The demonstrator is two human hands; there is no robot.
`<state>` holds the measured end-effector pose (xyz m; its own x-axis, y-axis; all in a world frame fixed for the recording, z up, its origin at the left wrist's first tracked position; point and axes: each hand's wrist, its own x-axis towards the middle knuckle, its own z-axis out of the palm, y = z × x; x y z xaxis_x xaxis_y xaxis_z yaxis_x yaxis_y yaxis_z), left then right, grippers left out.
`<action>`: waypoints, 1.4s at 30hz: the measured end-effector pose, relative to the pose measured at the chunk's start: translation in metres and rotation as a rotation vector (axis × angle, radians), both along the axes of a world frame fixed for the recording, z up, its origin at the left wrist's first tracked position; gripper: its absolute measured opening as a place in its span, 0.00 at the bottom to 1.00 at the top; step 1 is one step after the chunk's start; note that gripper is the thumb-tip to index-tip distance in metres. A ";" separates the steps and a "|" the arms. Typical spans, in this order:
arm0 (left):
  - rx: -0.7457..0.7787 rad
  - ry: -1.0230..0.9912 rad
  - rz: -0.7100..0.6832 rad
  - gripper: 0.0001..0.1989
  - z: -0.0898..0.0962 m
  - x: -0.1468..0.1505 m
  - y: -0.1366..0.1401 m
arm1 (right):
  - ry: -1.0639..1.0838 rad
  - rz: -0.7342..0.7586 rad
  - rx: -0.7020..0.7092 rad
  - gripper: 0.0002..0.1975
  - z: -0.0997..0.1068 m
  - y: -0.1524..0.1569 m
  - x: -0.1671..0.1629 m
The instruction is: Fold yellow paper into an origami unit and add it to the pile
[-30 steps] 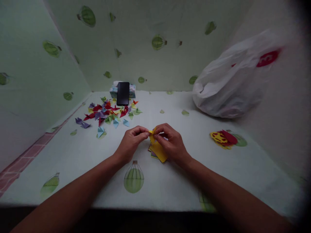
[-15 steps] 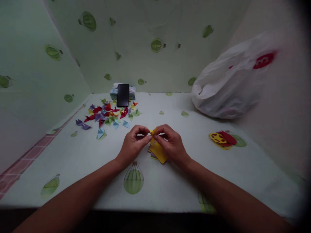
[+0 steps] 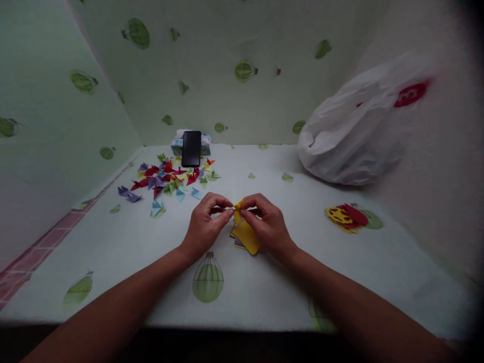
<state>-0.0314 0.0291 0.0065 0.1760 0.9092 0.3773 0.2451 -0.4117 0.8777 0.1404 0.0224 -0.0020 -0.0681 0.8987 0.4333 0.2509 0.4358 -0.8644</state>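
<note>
Between my fingertips is a small folded piece of yellow paper (image 3: 238, 214), raised over the table. My left hand (image 3: 206, 222) pinches its left edge with thumb and forefinger. On the other side, my right hand (image 3: 267, 222) grips it the same way, its fingers hiding part of the folds. Just beneath lies a stack of square paper sheets (image 3: 247, 239), a yellow one on top and other colours peeking out at its left edge. Farther off to the left spreads a pile of small folded paper figures (image 3: 166, 176) in red, purple, green, blue and orange.
A black phone (image 3: 191, 148) leans against a tissue box (image 3: 205, 144) behind the pile. At the right stands a bulky white plastic bag (image 3: 351, 131). Red and yellow cut-out shapes (image 3: 346, 217) lie on the balloon-print tablecloth (image 3: 170, 292) nearer me.
My left hand has shifted very slightly up and left, and more of the yellow paper shows between the fingertips. Everything else stays where it was.
</note>
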 end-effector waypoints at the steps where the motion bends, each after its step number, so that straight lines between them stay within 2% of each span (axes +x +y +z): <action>1: -0.009 0.002 -0.003 0.02 -0.001 0.000 0.000 | 0.006 -0.005 -0.001 0.04 0.000 0.000 0.000; 7: -0.021 0.019 -0.028 0.03 -0.005 0.002 0.001 | 0.027 0.004 -0.016 0.02 0.000 -0.001 0.000; 12: 0.000 0.002 0.027 0.02 -0.003 0.004 -0.001 | 0.031 0.043 -0.039 0.01 -0.003 -0.001 -0.002; 20: -0.139 -0.170 0.165 0.08 -0.007 -0.009 0.023 | 0.052 -0.021 -0.069 0.05 0.001 0.001 0.002; 24: -0.203 -0.159 0.225 0.11 -0.010 -0.018 0.035 | 0.043 -0.034 -0.058 0.06 0.001 0.001 0.002; 28: -0.228 -0.058 0.291 0.10 -0.016 -0.031 0.046 | 0.057 -0.033 -0.036 0.07 0.000 0.001 0.001; 34: -0.202 0.247 0.463 0.02 -0.028 -0.070 0.048 | 0.079 -0.038 -0.041 0.08 0.003 -0.001 0.002; 42: -0.111 0.598 0.601 0.03 -0.031 -0.094 0.044 | 0.057 -0.012 -0.045 0.09 0.002 -0.003 0.001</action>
<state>-0.1258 0.0730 -0.0245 -0.2073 0.9380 0.2779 0.8290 0.0176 0.5589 0.1410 0.0195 0.0000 -0.0331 0.9178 0.3957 0.2059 0.3937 -0.8959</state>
